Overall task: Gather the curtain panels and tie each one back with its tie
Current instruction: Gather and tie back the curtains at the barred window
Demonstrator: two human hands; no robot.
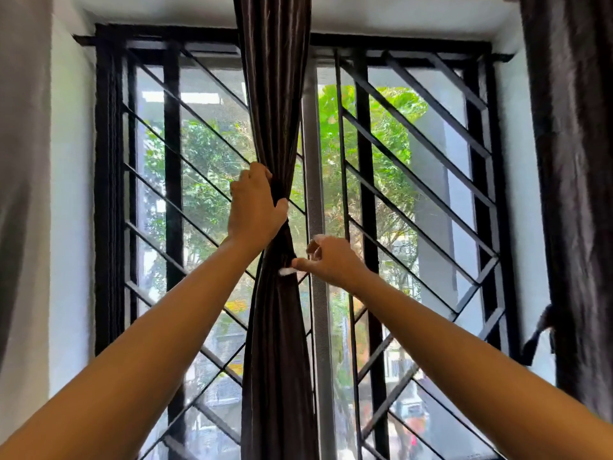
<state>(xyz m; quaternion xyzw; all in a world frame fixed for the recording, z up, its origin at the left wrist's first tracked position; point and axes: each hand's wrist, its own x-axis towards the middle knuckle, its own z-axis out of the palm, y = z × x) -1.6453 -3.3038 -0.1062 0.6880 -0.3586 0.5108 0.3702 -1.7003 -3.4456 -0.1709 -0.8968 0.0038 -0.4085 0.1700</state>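
Note:
A dark brown curtain panel (275,94) hangs down the middle of the window, bunched into a narrow waist. My left hand (255,207) grips that waist from the left, fingers wrapped round the fabric. Just below and to the right, my right hand (326,258) pinches something small and pale (286,271) against the gathered fabric; it may be the end of a tie, too blurred to be sure. A second dark curtain panel (574,161) hangs at the far right, with a dark tie (539,333) dangling beside its left edge.
Behind the curtain is a black window frame with a diagonal metal grille (414,154) and a grey centre post (313,180). Pale fabric (20,144) hangs at the far left. White walls flank the window recess.

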